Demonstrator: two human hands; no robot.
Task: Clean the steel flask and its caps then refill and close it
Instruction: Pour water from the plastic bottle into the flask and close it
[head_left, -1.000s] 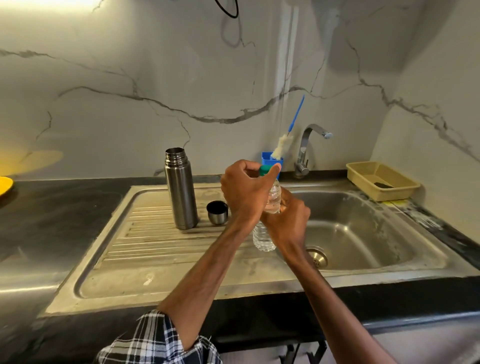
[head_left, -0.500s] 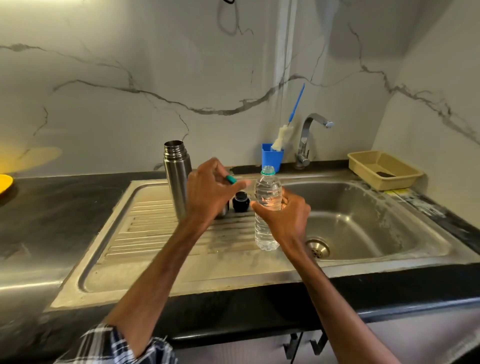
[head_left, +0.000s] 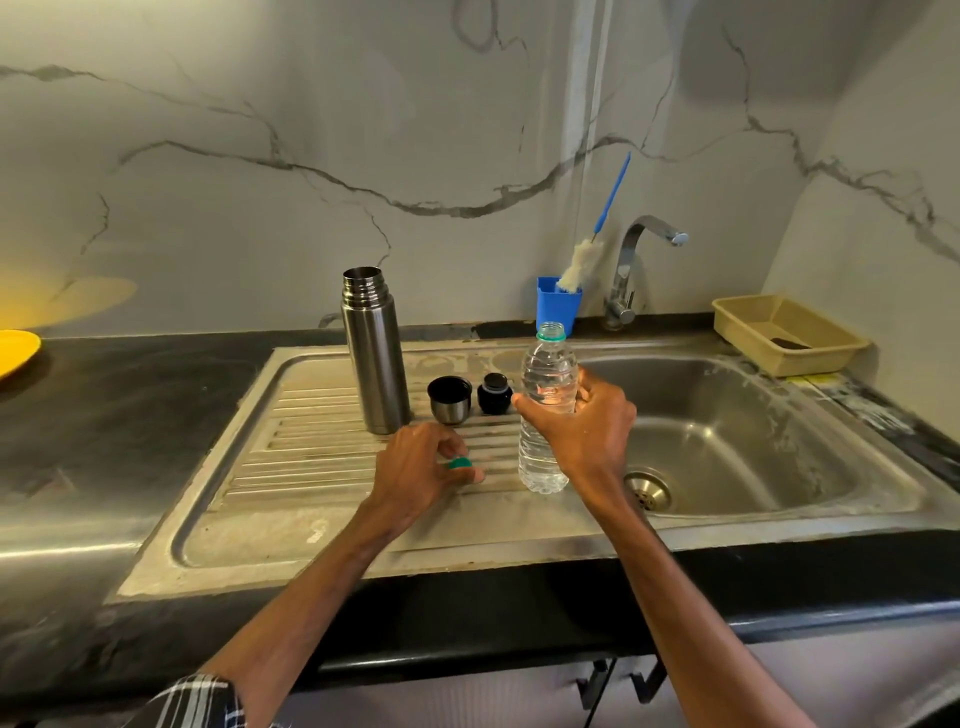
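Bottle (head_left: 548, 374) gripped by right hand (head_left: 582, 431) at basin (head_left: 753, 441) edge, green cap (head_left: 460, 463) pinched in left hand (head_left: 415, 467)

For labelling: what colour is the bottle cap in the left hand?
The bottle cap is green; head view.

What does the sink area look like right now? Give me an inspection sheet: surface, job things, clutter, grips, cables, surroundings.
Surface: stained steel drainboard beside the sink basin, set in a black counter.
Job's things: steel flask upright and open on the drainboard; steel cup cap, open side up, and black stopper beside it; water bottle uncapped, holding water.
Clutter: bottle brush in a blue holder; beige tray; yellow plate at the left edge.
Grips: left hand pinches the green cap low over the drainboard; right hand holds the water bottle.
Cables: nothing seen clearly.
Surroundings: marble-look wall; tap behind the basin.
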